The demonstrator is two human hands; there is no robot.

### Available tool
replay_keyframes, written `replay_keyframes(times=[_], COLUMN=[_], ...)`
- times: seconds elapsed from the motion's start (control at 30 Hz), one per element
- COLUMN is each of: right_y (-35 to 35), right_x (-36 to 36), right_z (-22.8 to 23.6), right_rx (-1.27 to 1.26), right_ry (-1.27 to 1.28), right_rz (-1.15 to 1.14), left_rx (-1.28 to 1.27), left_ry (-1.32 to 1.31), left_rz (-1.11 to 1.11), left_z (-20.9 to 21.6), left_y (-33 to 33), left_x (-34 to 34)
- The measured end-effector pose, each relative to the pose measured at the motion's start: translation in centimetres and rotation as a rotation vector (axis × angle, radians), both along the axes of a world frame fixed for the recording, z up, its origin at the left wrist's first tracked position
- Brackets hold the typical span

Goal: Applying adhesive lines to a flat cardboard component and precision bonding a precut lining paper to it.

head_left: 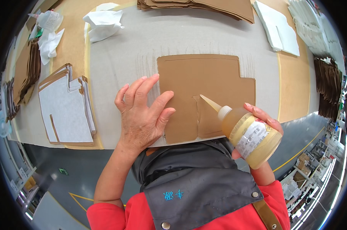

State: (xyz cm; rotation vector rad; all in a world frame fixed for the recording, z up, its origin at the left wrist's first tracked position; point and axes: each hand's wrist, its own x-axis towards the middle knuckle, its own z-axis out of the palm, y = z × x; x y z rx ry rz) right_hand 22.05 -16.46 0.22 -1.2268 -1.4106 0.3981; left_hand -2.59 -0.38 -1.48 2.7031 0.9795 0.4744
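A flat brown panel (215, 76), perhaps leather, lies on the grey table covering in front of me. It has a notch at its upper right corner and a narrow slit running up from its near edge, with a wet-looking line along it. My right hand (263, 119) grips a squeeze bottle (250, 138) of yellowish liquid, tilted so its long pointed nozzle tip is close to the slit's top end. The bottle has a white label. My left hand (143, 107) is at the panel's left edge, fingers spread, holding nothing.
Stacked white-backed brown panels (66, 107) lie at the left. More brown panels (204, 7) are piled at the far edge. Crumpled white paper (103, 23) sits far left, folded white sheets (277, 28) far right. Dark brown stacks (327, 88) stand at the right.
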Motion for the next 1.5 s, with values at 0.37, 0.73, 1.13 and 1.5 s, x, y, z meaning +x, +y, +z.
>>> replay_keyframes(times=[0.37, 0.73, 1.13, 1.5], right_y=[-1.2, -3.4, -5.9, -6.8], right_x=[0.5, -0.2, -1.4, -0.4], right_z=[-0.3, 0.4, 0.9, 2.7], right_rx=[-0.064, -0.093, -0.080, -0.088], right_ry=[0.038, 0.199, 0.226, 0.786], right_rz=[-0.104, -0.033, 0.043, -0.545], left_rx=[-0.014, 0.031, 0.074, 0.051], left_ry=[-0.019, -0.031, 0.004, -0.075], left_rz=[0.010, 0.011, 0.010, 0.024], left_z=[-0.3, -0.2, -0.2, -0.4], left_y=[-0.1, -0.1, -0.2, -0.2], left_x=[-0.1, 0.1, 0.2, 0.2])
